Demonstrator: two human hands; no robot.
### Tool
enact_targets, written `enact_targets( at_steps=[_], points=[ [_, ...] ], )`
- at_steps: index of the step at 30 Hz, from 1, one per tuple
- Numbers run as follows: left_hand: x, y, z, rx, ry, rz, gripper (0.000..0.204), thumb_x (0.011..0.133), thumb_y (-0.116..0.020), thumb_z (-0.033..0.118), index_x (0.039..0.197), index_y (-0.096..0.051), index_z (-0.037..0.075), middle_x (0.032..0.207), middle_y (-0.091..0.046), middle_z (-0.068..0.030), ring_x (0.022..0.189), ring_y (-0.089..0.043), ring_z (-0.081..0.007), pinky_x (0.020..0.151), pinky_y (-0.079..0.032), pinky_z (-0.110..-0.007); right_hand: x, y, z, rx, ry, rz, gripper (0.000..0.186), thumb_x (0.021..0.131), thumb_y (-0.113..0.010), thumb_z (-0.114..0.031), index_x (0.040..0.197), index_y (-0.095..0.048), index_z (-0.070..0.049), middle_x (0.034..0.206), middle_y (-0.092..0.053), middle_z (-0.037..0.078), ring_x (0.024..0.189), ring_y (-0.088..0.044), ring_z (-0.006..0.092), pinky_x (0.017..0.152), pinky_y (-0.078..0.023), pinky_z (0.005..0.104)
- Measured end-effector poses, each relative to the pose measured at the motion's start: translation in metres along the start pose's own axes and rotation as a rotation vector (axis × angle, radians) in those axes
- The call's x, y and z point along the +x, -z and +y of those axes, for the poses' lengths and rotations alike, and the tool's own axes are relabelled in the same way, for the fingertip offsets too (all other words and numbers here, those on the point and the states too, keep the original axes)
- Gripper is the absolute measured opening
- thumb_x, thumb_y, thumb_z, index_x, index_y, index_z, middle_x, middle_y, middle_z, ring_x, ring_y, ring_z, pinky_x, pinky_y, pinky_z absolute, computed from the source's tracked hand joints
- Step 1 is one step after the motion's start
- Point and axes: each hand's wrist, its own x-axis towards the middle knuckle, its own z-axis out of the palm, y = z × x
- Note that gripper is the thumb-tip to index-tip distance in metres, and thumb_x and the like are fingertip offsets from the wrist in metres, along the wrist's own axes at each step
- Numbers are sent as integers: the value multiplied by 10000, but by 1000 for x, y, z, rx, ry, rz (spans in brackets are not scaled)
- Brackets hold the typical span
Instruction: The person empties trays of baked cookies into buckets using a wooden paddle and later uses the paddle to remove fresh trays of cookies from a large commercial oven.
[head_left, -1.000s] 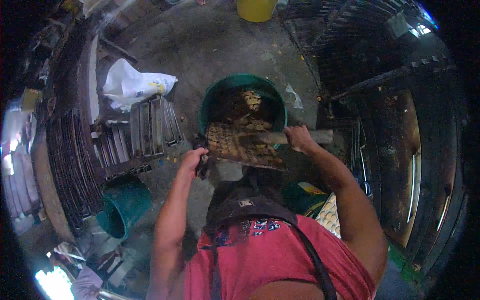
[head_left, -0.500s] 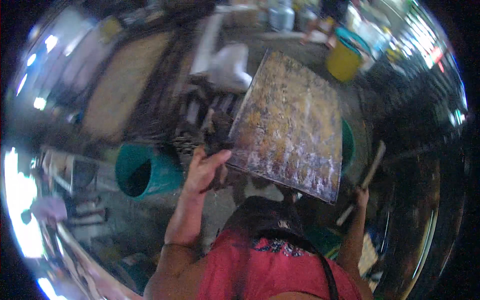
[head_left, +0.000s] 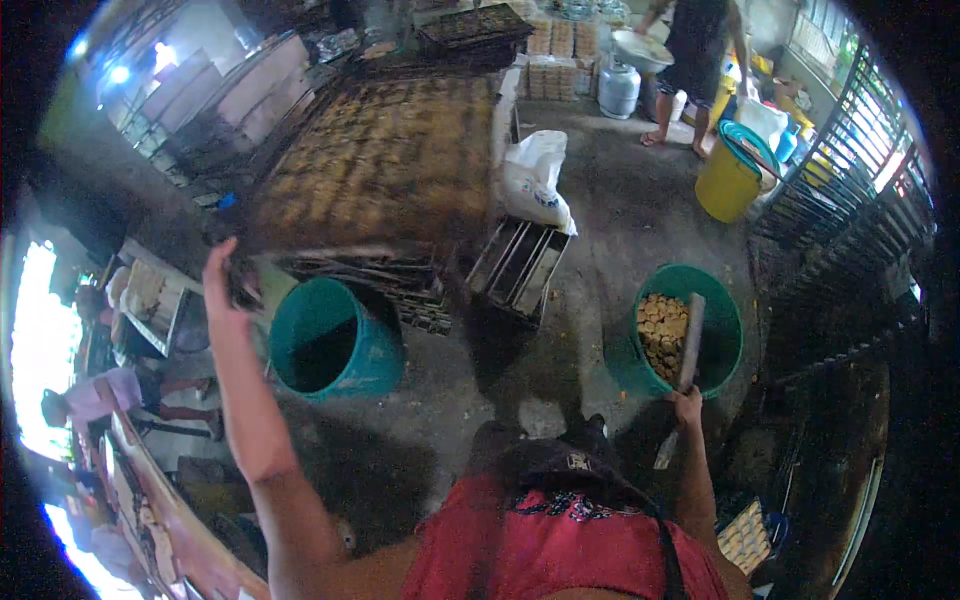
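My left hand [head_left: 228, 295] is stretched out at the near left corner of a large tray [head_left: 380, 165]. Rows of brownish rounds pattern the tray, which lies on a stack and is slightly blurred. A dark shape covers part of this hand's closed fingers, so what they grip is unclear. My right hand [head_left: 686, 403] is closed around a pale wooden stick [head_left: 691, 335], whose upper end reaches over a green bin [head_left: 735, 335]. Round, biscuit-like pieces [head_left: 662, 330] lie inside that bin.
Another green bin [head_left: 375, 350] stands at left, beside a metal rack [head_left: 520, 270] and white sack [head_left: 540, 180]. Farther off are a yellow bucket [head_left: 725, 190], a gas cylinder [head_left: 619, 90] and a person [head_left: 695, 50] holding a basin. Another person [head_left: 110, 395] is at far left.
The worn flat tray held up in front of me is gone from there. My left hand has swung left to the stack. Biscuit-like pieces in the right bin now show; the stick stays in my right hand.
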Motion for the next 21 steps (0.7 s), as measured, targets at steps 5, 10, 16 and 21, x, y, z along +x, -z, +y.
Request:
enact_targets(
  at_steps=[5, 10, 16, 21],
  points=[
    [71, 97, 31, 1048, -326, 186, 410, 770, -663, 338, 969, -588, -12, 775, -622, -39, 574, -540, -183, 521, -410, -350, -5, -26, -34, -203, 128, -161, 593, 718, -700, -134, 1204, -438, 84, 1025, -573, 201, 902, -584, 248, 754, -476, 373],
    [-14, -30, -62, 688, -517, 580, 494, 842, -604, 331, 1070, -526, -101, 1030, -596, -161, 795, -575, -257, 689, -467, -374, -11, 12, 36, -281, -28, -118, 556, 686, -728, -89, 1149, -446, 34, 954, -572, 173, 770, -622, 209, 665, -516, 329],
    [-141, 105, -356, 1216, -64, 111, 300, 854, -565, 244, 1062, -547, 28, 891, -587, -133, 714, -578, -284, 638, -478, -434, 66, 20, 49, -559, -232, -295, 619, 679, -733, -186, 1213, -461, -31, 1153, -545, 164, 1002, -551, 343, 842, -462, 407],
    [-275, -47, -421, 600, 840, 61, 256, 848, -573, 256, 978, -569, 36, 822, -585, -99, 647, -562, -257, 587, -464, -402, 123, 30, -3, -489, -286, -483, 721, 699, -729, -259, 1285, -381, -22, 1246, -463, 200, 1153, -443, 360, 917, -405, 430]
  ],
)
